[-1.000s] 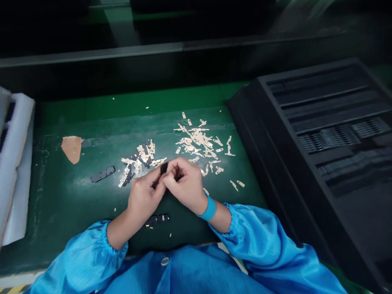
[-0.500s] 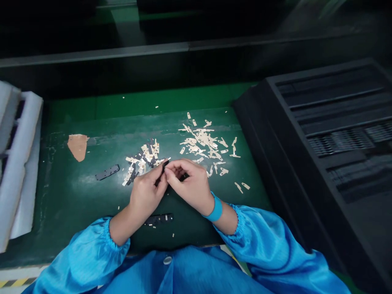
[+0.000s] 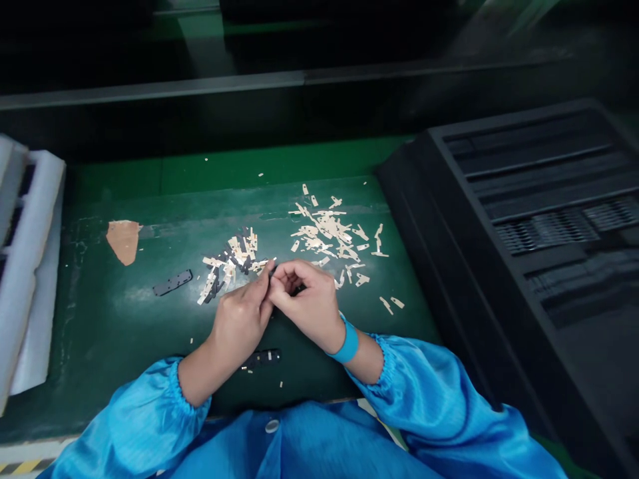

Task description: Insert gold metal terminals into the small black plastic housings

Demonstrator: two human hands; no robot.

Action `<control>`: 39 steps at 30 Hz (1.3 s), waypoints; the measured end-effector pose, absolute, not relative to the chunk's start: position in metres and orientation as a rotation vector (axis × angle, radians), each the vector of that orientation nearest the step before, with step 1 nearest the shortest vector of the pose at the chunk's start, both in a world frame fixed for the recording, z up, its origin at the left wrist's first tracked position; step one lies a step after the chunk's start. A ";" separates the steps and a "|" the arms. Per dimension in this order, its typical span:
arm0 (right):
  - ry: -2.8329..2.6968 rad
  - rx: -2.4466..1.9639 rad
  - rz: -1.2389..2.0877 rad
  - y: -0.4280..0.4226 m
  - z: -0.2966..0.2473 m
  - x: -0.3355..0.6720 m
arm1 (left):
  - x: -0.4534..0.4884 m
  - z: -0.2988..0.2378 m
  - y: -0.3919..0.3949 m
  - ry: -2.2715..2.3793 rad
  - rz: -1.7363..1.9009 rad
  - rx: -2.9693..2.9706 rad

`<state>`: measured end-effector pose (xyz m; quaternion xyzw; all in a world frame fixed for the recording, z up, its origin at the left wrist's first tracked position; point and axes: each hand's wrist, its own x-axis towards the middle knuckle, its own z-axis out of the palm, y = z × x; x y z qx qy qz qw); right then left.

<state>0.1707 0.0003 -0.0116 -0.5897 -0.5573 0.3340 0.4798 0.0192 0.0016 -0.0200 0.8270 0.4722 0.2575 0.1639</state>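
Observation:
My left hand (image 3: pixel 241 318) and my right hand (image 3: pixel 305 301) meet over the green mat (image 3: pixel 124 313), fingers pinched together on a small black strip (image 3: pixel 272 271) held between them. Just beyond the left hand lies a pile of black and tan pieces (image 3: pixel 230 262). A heap of tan paper tabs (image 3: pixel 331 235) lies beyond the right hand. One black strip (image 3: pixel 172 283) rests on the mat to the left. Another black strip (image 3: pixel 263 358) lies near my wrists.
A large black slotted tray (image 3: pixel 539 219) fills the right side. White foam packing (image 3: pixel 24 253) sits at the left edge. A torn brown patch (image 3: pixel 123 239) shows on the mat. A dark conveyor rail (image 3: pixel 200 86) runs along the back.
The hands have stayed together on the strip, with only small finger movements. The view has shifted slightly.

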 end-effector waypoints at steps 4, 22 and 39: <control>-1.295 -1.442 0.842 -0.001 -0.013 0.167 | 0.020 -0.021 0.001 1.300 0.762 2.422; -1.275 -1.315 0.978 0.008 -0.016 0.183 | 0.017 -0.007 0.019 1.187 0.888 1.163; -1.446 -1.285 1.082 -0.004 -0.014 0.179 | 0.017 -0.010 0.025 1.214 1.009 0.980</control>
